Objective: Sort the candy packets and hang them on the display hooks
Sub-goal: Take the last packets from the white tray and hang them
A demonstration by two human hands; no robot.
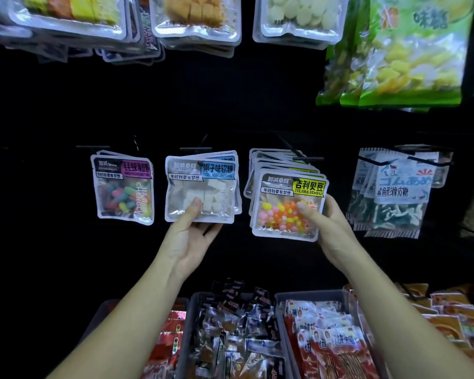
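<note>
Dark display wall (257,110) ahead, rows of hooks, dim light. Both hands are raised to the middle row, well apart, each clamped on its own packet.

Left hand (192,233): thumb on the clear front of the white-cube packets (203,187), fingers curled behind the lower edge. Several packets fan out behind the front one, top edges just under their hook (196,149). Judgement: the pinch at the bottom is there to square the fan so it hangs flat.

Right hand (330,228): thumb pressed over the beads of the jelly bean packet (285,206), fingers behind its right edge. It sits lower and nearer me than the matching stack (274,165) on the black hook (308,158) above this hand. Cannot tell whether its hole is on the rod. A grip on the lower corner leaves the top strip free, which the hook tip needs.

Sorting as it stands is one kind per hook: worm-gummy packets (123,187) outboard of the left hand, then cubes, then beans, then shark-gummy packets (391,192) outboard of the right.

Below both forearms: grey bins (188,318) of loose snack packets.

Next move, as I judge it: raise the bean packet to rod height with its hole lined up on the tip.
</note>
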